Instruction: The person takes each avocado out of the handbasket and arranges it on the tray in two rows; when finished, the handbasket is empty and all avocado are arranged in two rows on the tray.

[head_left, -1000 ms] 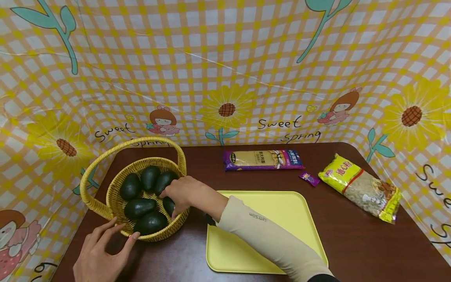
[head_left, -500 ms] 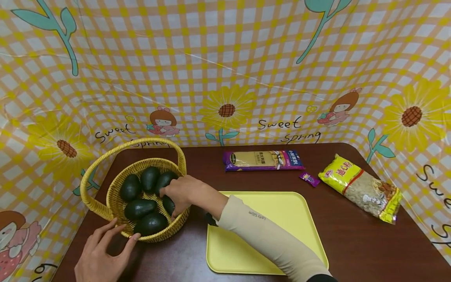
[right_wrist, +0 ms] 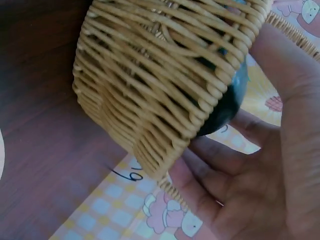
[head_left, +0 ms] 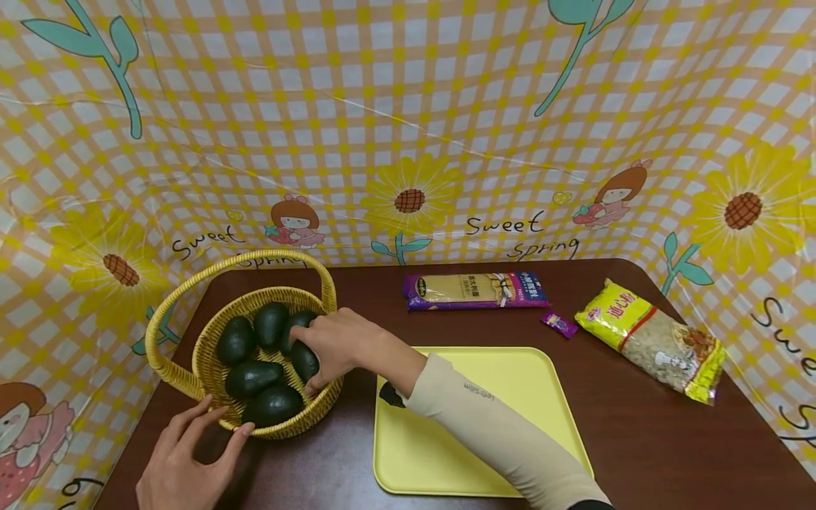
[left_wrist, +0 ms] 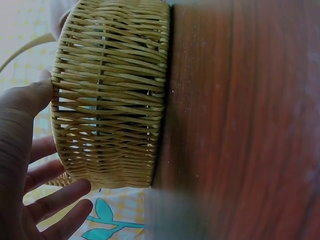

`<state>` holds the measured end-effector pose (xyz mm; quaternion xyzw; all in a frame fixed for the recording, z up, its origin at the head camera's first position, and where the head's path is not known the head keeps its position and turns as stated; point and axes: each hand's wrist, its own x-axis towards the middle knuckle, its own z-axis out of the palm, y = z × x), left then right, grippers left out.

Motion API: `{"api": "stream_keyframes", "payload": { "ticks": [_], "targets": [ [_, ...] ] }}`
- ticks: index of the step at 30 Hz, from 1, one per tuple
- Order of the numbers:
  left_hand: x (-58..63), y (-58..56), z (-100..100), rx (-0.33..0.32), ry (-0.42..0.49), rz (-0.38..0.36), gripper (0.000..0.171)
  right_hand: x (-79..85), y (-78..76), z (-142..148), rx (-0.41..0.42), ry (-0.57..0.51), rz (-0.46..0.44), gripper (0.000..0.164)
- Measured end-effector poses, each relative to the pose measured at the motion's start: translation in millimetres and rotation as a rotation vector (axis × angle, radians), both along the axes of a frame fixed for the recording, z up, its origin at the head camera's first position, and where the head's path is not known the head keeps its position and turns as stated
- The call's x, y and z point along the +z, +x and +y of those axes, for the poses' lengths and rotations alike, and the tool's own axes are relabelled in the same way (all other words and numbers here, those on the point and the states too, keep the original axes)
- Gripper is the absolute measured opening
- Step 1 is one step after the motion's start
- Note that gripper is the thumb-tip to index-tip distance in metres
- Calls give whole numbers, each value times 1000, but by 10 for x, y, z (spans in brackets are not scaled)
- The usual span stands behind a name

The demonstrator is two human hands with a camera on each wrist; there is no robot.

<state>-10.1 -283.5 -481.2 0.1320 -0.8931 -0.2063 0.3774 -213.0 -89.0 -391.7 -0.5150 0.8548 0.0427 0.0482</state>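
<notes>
Passage lies over bare bench (head_left: 347, 464) between basket (head_left: 319, 411) and tray (head_left: 433, 453) at the near side, and between tray and pasta (head_left: 474, 290); the arched handle (head_left: 274, 253), left grip (head_left: 185, 453) and right grip (head_left: 331, 345) obstruct the basket, the sleeve (head_left: 491, 421) the tray.

The basket (left_wrist: 110, 95) is rough, woven in cane-like strands; the avocados (head_left: 253, 377) are smooth and glossy. The tray (head_left: 423, 460) looks like matt plastic, the tabletop (head_left: 669, 453) wood-grained with a soft sheen, the bags (head_left: 653, 343) shiny plastic film.
</notes>
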Motion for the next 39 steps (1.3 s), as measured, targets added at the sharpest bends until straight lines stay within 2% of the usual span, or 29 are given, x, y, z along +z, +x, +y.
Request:
{"api": "stream_keyframes", "payload": {
  "ticks": [7,13,19,31,39],
  "targets": [
    [-43,2,-24,-7,-20,26,45,74,0,96,30,-104,14,82],
    [-22,-12,-11,-8,3,19,45,173,21,189,43,-159,31,84],
    [-4,-2,9,4,9,21,45,199,19,289,55,-221,31,82],
    [-4,7,23,8,23,22,45,222,35,553,5,-263,13,83],
    [-21,8,22,8,22,37,45,198,86,717,1,-296,37,81]
  ]
}}
